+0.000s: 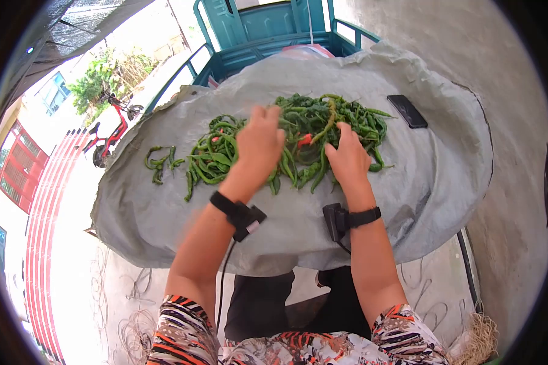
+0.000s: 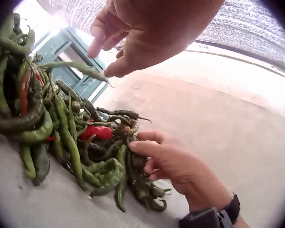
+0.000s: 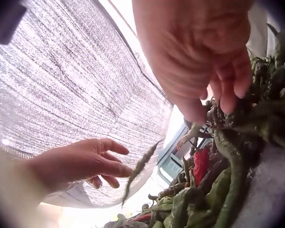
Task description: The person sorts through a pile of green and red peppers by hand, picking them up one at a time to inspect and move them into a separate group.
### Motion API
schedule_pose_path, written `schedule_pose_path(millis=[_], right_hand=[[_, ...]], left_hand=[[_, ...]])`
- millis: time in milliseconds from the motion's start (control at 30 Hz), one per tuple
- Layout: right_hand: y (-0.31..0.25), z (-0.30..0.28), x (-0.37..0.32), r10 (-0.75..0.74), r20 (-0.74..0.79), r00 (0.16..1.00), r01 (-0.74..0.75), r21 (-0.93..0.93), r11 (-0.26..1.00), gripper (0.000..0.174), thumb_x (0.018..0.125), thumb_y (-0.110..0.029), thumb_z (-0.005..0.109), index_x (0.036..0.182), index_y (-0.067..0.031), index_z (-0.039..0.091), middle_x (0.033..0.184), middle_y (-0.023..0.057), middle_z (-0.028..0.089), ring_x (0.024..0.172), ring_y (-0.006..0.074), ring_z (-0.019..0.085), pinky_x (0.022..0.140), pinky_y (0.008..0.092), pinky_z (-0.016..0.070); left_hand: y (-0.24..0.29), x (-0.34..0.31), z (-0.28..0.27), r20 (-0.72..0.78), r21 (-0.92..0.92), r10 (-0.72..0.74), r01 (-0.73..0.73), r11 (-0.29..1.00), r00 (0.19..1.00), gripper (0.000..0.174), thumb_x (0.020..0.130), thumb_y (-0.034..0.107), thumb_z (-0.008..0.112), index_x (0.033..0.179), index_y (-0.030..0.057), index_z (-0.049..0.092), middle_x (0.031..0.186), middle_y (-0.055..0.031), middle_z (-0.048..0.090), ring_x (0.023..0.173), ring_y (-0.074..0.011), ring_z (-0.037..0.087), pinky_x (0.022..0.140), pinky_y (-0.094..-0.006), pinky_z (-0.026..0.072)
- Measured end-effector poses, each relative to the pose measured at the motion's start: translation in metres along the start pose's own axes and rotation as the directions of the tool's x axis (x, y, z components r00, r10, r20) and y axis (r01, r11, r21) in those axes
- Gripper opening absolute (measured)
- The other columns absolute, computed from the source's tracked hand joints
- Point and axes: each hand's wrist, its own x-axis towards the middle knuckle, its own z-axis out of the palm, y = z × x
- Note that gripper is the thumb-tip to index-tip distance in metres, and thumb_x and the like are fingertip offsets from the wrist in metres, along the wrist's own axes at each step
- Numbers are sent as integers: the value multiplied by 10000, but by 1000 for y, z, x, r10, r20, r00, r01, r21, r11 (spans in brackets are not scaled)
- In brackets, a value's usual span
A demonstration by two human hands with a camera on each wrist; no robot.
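Observation:
Long green peppers [image 1: 216, 161] lie in a spread pile on a grey sheet [image 1: 164, 213], with a few red ones among them. Above the pile's left-centre part is my left hand [image 1: 260, 146], slightly blurred. A slender green pepper [image 2: 76, 67] touches its thumb tip in the left wrist view, while the other fingers stand apart from the thumb. My right hand [image 1: 350, 159] reaches into the right part of the pile, its thumb and bent fingers apart and touching peppers near a red pepper [image 2: 97, 132]. The right wrist view shows that hand [image 3: 199, 52] from close above, fingertips partly hidden among peppers.
A black phone [image 1: 407, 111] lies on the sheet right of the pile. A few separate peppers [image 1: 158, 163] are at the left. Beyond the sheet stands a teal cart [image 1: 268, 30]; a red two-wheeler [image 1: 111, 131] is at the far left. Loose cords lie on the floor.

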Motion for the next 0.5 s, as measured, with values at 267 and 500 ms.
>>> schedule_pose_path(millis=[267,500], right_hand=[[-12,-16,-1,-33,-346,938,136,277,951,284,848,-191,633,1121,-117,628,1081,99,628,985,308,619,810,404,500],[-18,-1,-14,-282,-308,909,407,506,761,218,816,-106,666,1023,-45,634,992,102,646,903,280,639,796,364,502]], left_hand=[[38,-18,35,355,-687,-149,365,629,923,376,948,371,605,987,0,646,721,-47,613,636,-140,585,590,-291,453],[26,-3,24,705,-703,-95,710,38,703,366,981,440,536,809,117,534,686,16,509,524,-70,433,477,-230,319]])
